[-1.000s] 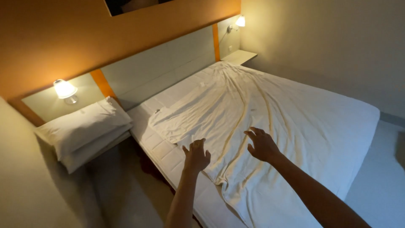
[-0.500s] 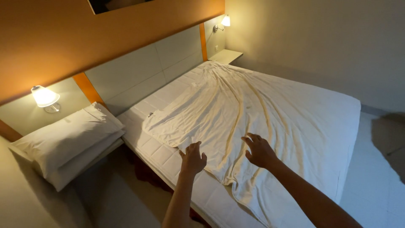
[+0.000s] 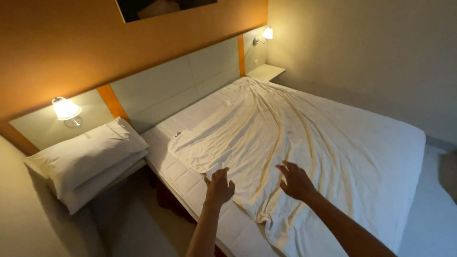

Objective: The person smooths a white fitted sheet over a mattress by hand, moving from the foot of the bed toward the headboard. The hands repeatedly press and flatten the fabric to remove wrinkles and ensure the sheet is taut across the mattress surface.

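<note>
Sheet spread in progress: we have the white sheet (image 3: 285, 138) lying loose over the mattress (image 3: 190, 176), not yet squared.

The sheet covers most of the mattress, from the headboard (image 3: 176, 85) end down to the foot, but it lies wrinkled and skewed. A quilted strip of mattress stays bare along the side nearest the stacked pillows (image 3: 90, 162), and the sheet's near edge is bunched there; we judge that smoothing and aligning remain. Our left hand (image 3: 219, 186) hovers over that bare strip, just beside the sheet edge, fingers spread and gripping nothing. Our right hand (image 3: 296, 181) is extended over the sheet itself, palm down, fingers apart and likewise empty; we cannot tell whether it touches the fabric. Both forearms reach forward toward the headboard.
</note>
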